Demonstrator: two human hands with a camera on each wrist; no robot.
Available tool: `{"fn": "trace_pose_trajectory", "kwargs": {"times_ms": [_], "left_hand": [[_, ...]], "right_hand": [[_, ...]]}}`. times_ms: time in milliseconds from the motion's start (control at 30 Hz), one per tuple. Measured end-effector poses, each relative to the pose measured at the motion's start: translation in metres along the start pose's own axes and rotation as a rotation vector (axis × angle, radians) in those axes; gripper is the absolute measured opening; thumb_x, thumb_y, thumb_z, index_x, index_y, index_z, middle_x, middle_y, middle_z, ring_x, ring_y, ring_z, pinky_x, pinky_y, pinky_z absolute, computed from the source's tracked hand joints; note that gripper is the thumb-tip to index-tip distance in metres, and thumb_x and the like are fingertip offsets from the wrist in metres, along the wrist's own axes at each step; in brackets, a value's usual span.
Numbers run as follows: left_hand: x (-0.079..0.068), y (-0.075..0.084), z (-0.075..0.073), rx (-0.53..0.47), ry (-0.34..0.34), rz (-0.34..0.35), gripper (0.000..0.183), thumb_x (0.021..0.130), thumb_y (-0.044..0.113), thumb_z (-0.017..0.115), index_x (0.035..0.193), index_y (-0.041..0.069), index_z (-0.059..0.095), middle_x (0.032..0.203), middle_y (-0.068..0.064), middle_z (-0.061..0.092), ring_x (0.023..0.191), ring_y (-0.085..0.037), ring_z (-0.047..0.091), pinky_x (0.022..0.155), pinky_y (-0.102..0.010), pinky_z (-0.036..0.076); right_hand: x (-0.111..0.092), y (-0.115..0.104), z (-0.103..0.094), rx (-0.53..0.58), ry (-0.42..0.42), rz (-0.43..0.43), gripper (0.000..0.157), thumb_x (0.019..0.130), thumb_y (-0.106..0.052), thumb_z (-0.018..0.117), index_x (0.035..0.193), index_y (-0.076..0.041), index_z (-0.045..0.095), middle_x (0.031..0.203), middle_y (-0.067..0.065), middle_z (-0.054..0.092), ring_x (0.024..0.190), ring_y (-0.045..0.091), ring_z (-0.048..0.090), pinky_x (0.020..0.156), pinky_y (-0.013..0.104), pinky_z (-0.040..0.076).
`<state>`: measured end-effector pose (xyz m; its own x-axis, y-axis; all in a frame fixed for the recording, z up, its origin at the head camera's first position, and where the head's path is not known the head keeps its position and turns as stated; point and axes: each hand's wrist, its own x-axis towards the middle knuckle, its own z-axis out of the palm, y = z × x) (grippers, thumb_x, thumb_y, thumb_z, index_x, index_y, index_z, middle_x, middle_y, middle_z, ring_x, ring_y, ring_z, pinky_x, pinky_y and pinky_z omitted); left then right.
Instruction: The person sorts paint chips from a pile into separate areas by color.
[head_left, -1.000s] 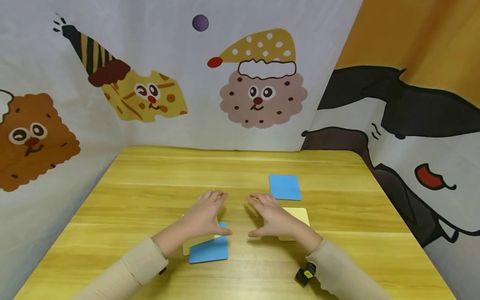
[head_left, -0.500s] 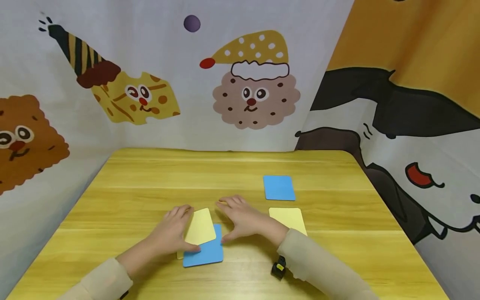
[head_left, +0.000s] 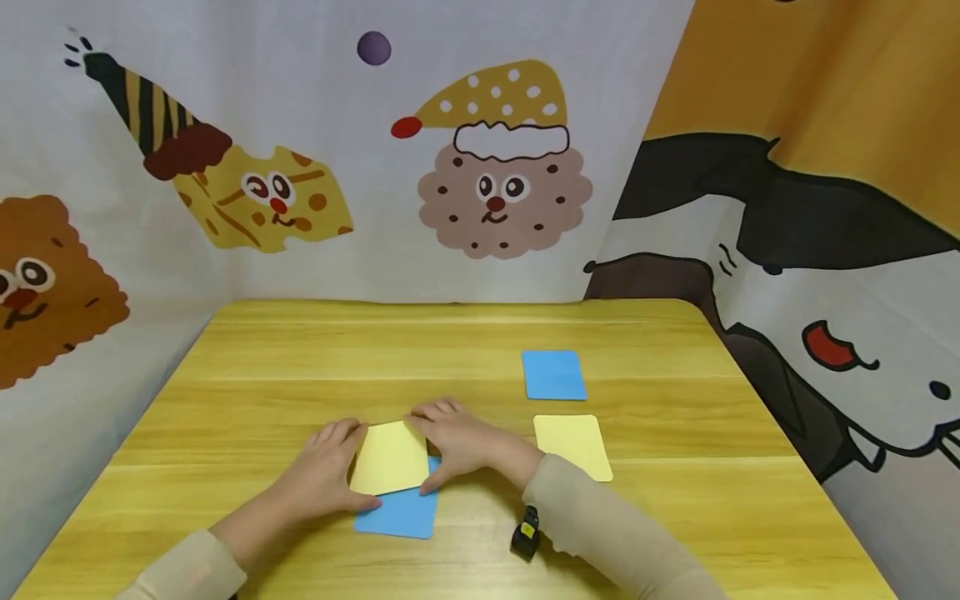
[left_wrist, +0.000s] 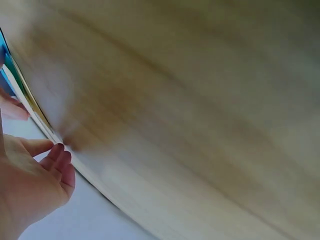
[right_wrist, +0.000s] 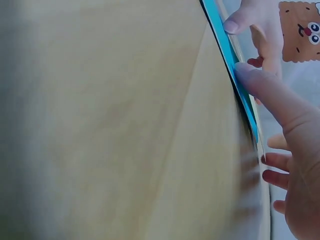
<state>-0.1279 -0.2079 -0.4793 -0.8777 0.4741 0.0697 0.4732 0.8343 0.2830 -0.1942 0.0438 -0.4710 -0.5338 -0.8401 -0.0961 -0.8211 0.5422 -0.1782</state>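
Left hand (head_left: 318, 471) and right hand (head_left: 457, 440) both spread wide, thumbs well apart from fingers, bracketing left and right sides of the yellow card (head_left: 390, 458). It sits between them, overlapping a blue card (head_left: 397, 518) that pokes out near and right. Seems to be squaring up: press both sides evenly, match edges, don't bend corners

free: table rear (head_left: 420, 333) | blocked: yellow card (head_left: 390, 458), between left grip (head_left: 318, 473), right grip (head_left: 459, 442)

Yellow card (head_left: 390, 458) (slightly askew) partly covers a blue card (head_left: 397, 515).
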Motion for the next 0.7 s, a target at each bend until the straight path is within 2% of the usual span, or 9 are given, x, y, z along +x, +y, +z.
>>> {"fn": "trace_pose_trajectory", "kwargs": {"times_ms": [433, 567, 700], "left_hand": [[0.004, -0.004, -0.002, -0.004, -0.004, -0.004, 0.115, 0.062, 0.076, 0.069, 0.134, -0.011, 0.047, 0.124, -0.014, 0.046, 0.112, -0.030, 0.042, 0.093, -0.051, 0.036], [0.004, 0.000, -0.003, 0.000, -0.005, -0.014, 0.115, 0.062, 0.077, 0.068, 0.135, -0.010, 0.047, 0.126, -0.015, 0.046, 0.114, -0.031, 0.042, 0.094, -0.052, 0.035], [0.008, 0.010, -0.007, 0.007, 0.015, -0.005, 0.114, 0.062, 0.075, 0.071, 0.135, -0.009, 0.047, 0.128, -0.017, 0.046, 0.118, -0.034, 0.042, 0.096, -0.054, 0.035]], "right_hand": [[0.003, -0.001, 0.003, 0.037, -0.008, 0.016, 0.108, 0.071, -0.070, 0.069, 0.150, -0.008, 0.031, 0.147, 0.006, 0.034, 0.134, 0.021, 0.029, 0.111, 0.040, 0.018], [-0.001, -0.002, 0.001, 0.078, -0.004, 0.020, 0.108, 0.071, -0.068, 0.070, 0.150, -0.007, 0.030, 0.147, 0.007, 0.033, 0.134, 0.022, 0.028, 0.111, 0.038, 0.020], [-0.011, 0.002, -0.002, 0.122, 0.021, 0.029, 0.109, 0.070, -0.064, 0.074, 0.150, -0.006, 0.029, 0.147, 0.007, 0.032, 0.135, 0.022, 0.027, 0.110, 0.036, 0.023]]}}
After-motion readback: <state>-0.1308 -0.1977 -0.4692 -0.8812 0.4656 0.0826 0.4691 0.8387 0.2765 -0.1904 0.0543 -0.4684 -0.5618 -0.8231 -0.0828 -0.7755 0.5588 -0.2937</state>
